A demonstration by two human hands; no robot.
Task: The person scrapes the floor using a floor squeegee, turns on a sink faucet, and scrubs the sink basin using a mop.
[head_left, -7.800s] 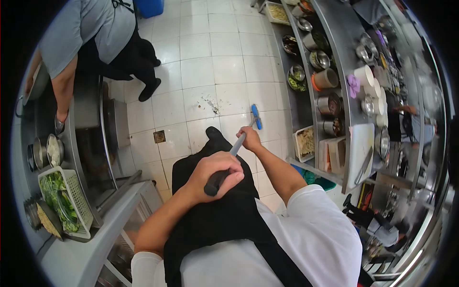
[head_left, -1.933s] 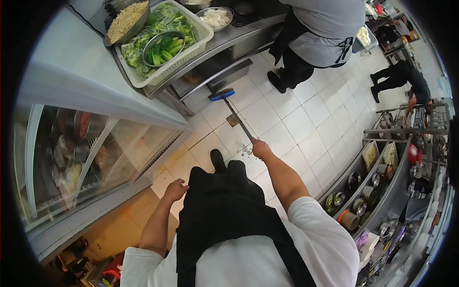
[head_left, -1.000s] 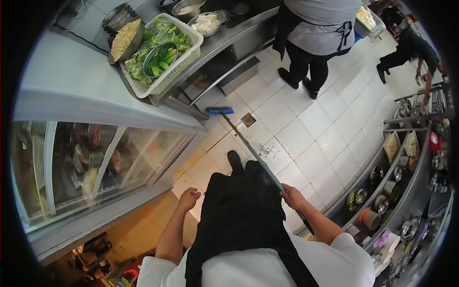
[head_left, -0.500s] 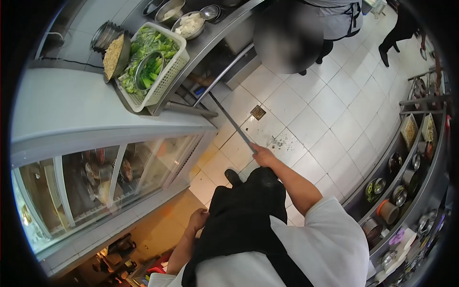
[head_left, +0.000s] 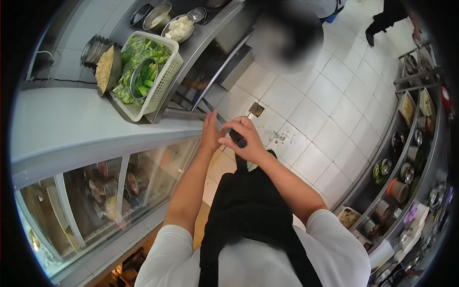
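Note:
My right hand (head_left: 249, 138) is wrapped round the black end of a long pole (head_left: 237, 139), in front of my apron. The grey shaft runs away toward the underside of the steel counter; its far end is hidden, so I cannot tell what tool it is. My left hand (head_left: 210, 134) is close beside the pole, fingers stretched out and apart, near the corner of the glass-front fridge (head_left: 95, 138). On the tiles past my right hand, dark bits of debris (head_left: 283, 137) lie scattered close to a square floor drain (head_left: 256, 110).
A white basket (head_left: 165, 79) of leafy greens stands on the counter at the left, beside bowls. Shelves (head_left: 363, 184) with pots and food trays line the right side. A blurred person (head_left: 287, 40) is ahead; another person (head_left: 387, 19) is at the far right.
My left hand has come up from my side to the pole, fingers spread. My right hand has moved up and left, now at the pole's black end. The person at far right has shifted.

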